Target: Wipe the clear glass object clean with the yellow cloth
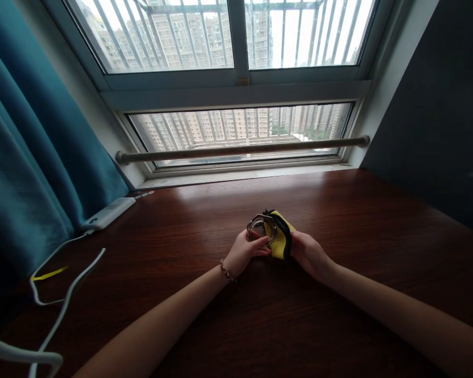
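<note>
Near the middle of the brown wooden table, my left hand (244, 252) is closed around a clear, round, glass-like cup (256, 224) with a shiny rim. Its open end faces up toward me, and its lower part is hidden by my fingers. Directly beside it, my right hand (309, 254) is closed on a yellow cloth (278, 244) with a black edge. The cloth touches the right side of the cup and partly covers it. Some of my right fingers are hidden behind the cloth. A beaded bracelet (226, 270) circles my left wrist.
The wooden table (378, 236) reaches to the window sill, where a metal rail (240, 151) crosses the window. On the left lie a white power strip (109, 212), white cables (73, 289) and a yellow strip (51, 273). A blue curtain (35, 142) hangs beside them.
</note>
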A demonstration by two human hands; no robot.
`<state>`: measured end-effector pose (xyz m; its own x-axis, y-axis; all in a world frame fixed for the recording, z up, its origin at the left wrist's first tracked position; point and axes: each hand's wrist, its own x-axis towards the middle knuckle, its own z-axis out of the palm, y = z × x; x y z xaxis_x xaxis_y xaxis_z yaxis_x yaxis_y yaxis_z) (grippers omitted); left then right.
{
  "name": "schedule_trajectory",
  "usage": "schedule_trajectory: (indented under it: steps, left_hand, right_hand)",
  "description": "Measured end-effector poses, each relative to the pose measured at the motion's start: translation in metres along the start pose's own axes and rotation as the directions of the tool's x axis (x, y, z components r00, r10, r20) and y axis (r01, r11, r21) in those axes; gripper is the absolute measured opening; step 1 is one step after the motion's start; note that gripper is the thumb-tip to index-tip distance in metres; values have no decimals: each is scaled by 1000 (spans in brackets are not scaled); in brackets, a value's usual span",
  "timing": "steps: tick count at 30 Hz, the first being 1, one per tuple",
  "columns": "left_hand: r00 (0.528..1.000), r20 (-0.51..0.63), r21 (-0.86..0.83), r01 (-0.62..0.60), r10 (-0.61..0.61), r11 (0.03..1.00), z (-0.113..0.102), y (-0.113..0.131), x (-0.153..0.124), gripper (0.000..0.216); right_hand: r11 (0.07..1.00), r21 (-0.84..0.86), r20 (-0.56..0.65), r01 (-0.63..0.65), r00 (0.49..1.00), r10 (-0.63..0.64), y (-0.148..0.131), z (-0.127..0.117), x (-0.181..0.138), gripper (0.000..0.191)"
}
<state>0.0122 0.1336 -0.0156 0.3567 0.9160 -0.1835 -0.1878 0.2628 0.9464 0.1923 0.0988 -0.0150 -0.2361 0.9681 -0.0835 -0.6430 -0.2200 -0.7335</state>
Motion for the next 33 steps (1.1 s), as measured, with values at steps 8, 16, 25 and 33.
schedule_trajectory:
  steps: [8,16,25,33]
  left_hand:
    - [985,174,184,-24,-9,983,-3,9,-1,41]
    - [975,194,5,108,-107,994,-11,10,0,44]
    - [961,273,41,-47,34,998,-4,8,-10,59]
    - [911,411,22,-43,30,999,-11,7,-12,73]
  right_hand:
    - [992,-123,-26,34,999,-37,7,1,-3,30]
    - [972,-174,264,157,959,-107,2,1,-6,50]
    - [907,-393,123,151,986,-111,13,-13,-1,67]
    - [934,-336,-45,124,988,-147,7,-17,3,32]
